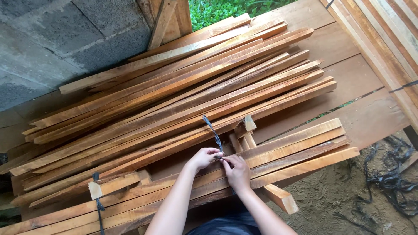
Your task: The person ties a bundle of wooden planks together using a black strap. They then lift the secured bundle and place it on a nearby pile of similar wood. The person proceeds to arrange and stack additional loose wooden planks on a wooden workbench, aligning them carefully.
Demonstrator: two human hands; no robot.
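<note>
At far left I see a grey block wall (48, 39) above the low end of a large slat pile (174, 100), whose long reddish-brown strips slant up toward the right. Near the lower left, a short offcut (114, 184) lies on the front bundle (278, 159), with a dark tie (99, 204) hanging just beside it. At centre, my left hand (203, 157) has its fingertips closed together on the base of a twisted dark strap (214, 133); the strap rises from the bundle's top face and leans up and left. My right hand (237, 172) touches the left hand, fingers pinched on the same strap at the knot point; I cannot tell the exact finger overlap. Just right of the strap, a small block (245, 126) stands tilted on the bundle. Further right, wide planks (348, 82) form the platform, a stack of boards (383, 48) crosses the upper right corner, and loose black strapping (392, 178) lies on sandy ground (339, 204).
</note>
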